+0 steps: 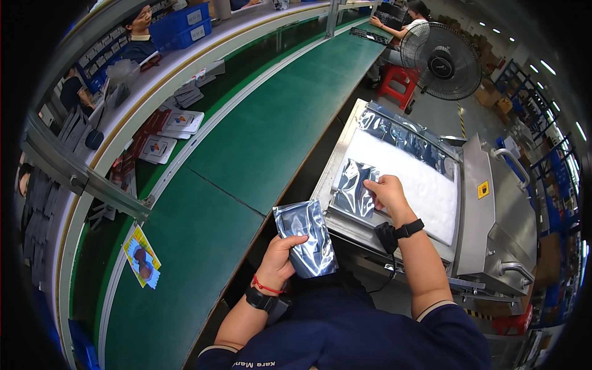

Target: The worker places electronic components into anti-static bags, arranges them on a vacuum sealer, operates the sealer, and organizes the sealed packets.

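Note:
My left hand (277, 258) grips a shiny silver anti-static bag (313, 246) between the thumb on top and fingers beneath; whether it is one bag or a stack I cannot tell. With thumb and fingers pinched, my right hand (390, 192) holds another silver bag (354, 196) by its right side. That bag lies at the near left corner of an open vacuum sealer (325, 176), partly over its white bed (407, 179). Several silver bags (401, 140) lie side by side along the bed's far edge, by a metal bar.
To the left runs a long green work surface (246, 157), with a colourful printed packet (142, 258) on it. The sealer's raised steel lid (496, 206) stands at the right. Beyond are a black fan (441, 61), a red stool (396, 85) and a seated person (414, 21).

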`<state>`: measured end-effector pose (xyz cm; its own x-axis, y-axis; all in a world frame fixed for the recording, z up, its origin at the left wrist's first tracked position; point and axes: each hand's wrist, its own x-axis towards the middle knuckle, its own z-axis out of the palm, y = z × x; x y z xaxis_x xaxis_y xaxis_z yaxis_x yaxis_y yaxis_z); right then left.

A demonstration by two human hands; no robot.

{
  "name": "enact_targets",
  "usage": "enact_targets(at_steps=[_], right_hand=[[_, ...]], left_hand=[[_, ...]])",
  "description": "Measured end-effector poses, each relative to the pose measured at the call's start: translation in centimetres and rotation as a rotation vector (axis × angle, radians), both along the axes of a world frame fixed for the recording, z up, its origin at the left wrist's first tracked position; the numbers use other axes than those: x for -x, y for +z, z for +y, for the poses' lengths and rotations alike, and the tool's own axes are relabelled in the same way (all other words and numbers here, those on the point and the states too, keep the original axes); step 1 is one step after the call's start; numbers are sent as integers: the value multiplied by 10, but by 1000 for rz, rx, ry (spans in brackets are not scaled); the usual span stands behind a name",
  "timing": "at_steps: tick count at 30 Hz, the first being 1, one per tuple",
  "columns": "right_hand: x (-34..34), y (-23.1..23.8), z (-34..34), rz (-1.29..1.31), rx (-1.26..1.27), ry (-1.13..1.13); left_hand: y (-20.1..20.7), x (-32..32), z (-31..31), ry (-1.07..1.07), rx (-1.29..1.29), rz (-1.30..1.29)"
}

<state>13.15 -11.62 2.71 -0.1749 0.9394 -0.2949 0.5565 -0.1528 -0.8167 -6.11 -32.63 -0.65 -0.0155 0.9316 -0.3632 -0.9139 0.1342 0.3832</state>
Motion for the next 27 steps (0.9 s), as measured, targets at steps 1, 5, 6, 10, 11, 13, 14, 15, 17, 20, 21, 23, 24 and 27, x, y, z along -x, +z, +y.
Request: enact_targets(at_steps=[1,5,6,10,11,13,14,15,17,20,21,23,24,27], right_hand=[[-1,2,-1,-64,-19,-19],[-9,-1,-22,-489,-741,-44],[-4,14,-36,-247,-542,86],[7,29,-75,162,71,457],[9,33,-81,251,72,472],[5,36,-81,340,108,489],[1,36,-80,339,107,486],[-5,34,-78,357,133,459],[-15,34,-74,376,158,431],[-28,44,-74,419,192,343],[-31,47,-74,417,194,340],[-38,54,-71,492,211,253],[-43,58,-69,441,145,249],[-56,70,-61,297,-30,237]], left_hand=[[0,0,1,-12,-18,5],[10,-8,6,-25,-55,73],[9,-10,9,-22,-71,91],[21,-28,22,-63,-123,111],[20,-33,26,-71,-151,98],[23,-41,30,-103,-155,105],[23,-43,31,-106,-157,104],[22,-44,32,-117,-155,73],[19,-44,32,-127,-153,43],[12,-45,29,-127,-105,26],[10,-45,29,-129,-103,24],[7,-45,30,-136,-86,54],[7,-45,29,-120,-81,55],[8,-41,28,-105,-62,49]])
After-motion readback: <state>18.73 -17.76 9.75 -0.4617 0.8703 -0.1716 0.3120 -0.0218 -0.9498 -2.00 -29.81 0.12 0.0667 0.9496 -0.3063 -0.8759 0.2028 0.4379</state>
